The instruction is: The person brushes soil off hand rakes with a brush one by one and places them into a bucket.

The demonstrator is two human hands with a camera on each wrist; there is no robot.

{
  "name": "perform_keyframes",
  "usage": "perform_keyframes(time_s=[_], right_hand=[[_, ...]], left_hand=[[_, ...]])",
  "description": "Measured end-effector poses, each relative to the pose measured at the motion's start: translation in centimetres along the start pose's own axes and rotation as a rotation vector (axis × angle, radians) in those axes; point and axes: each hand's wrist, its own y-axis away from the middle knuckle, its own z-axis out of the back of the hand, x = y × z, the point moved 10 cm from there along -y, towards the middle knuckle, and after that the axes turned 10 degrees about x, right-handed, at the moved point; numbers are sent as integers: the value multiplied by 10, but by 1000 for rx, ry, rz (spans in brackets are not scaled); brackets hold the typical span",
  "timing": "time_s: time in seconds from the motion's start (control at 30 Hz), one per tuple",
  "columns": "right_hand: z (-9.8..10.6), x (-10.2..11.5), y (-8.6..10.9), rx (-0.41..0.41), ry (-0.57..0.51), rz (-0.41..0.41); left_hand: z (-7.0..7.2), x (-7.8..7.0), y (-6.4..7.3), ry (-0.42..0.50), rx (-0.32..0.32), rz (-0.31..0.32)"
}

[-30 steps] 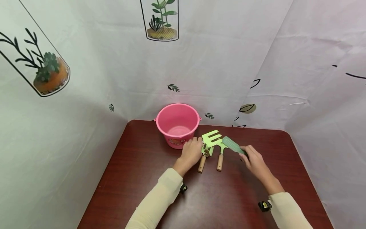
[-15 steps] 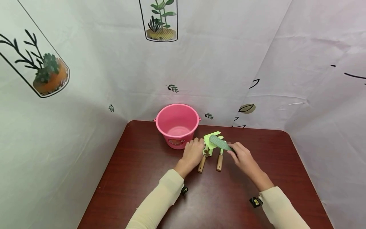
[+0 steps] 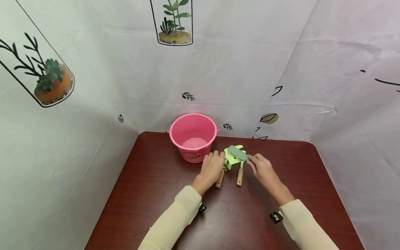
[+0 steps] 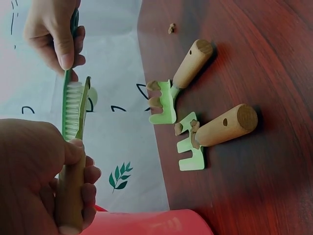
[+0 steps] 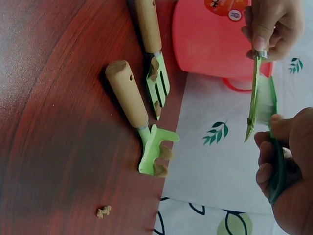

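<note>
My left hand (image 3: 212, 170) grips the wooden handle (image 4: 70, 200) of a small garden fork, whose light green head (image 5: 253, 98) is raised above the table. In my right hand (image 3: 264, 172) is a green brush (image 3: 238, 152), pinched by its handle. Its white bristles (image 4: 73, 110) face the fork's head and touch it, as both wrist views show. In the head view the brush covers part of the fork. Below lie a light green hand rake (image 4: 167, 103) and another garden fork (image 4: 190, 154), both with wooden handles and brown clumps on their heads.
A pink bucket (image 3: 187, 158) stands at the table's back edge, left of the tools. One loose brown crumb (image 5: 103, 211) lies on the dark red table (image 3: 150, 187). Patterned white cloth (image 3: 218, 69) hangs close behind and at both sides.
My right hand has moved left, bringing the brush from beside the raised fork onto its head. The left hand has shifted only slightly, still gripping the fork.
</note>
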Motion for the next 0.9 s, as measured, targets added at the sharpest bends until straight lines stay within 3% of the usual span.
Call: perform_keyframes(time_s=[0.33,0.6,0.9], right_hand=[[1,-20,1,-5,14,-112],[3,-30,3,-19,37,-143],[8,-51,17,-50,23,-207]], left_hand=[[0,3,2,-5,10,4],[-3,6,3,-3,4,1],[-10,11,4,37,62,15]])
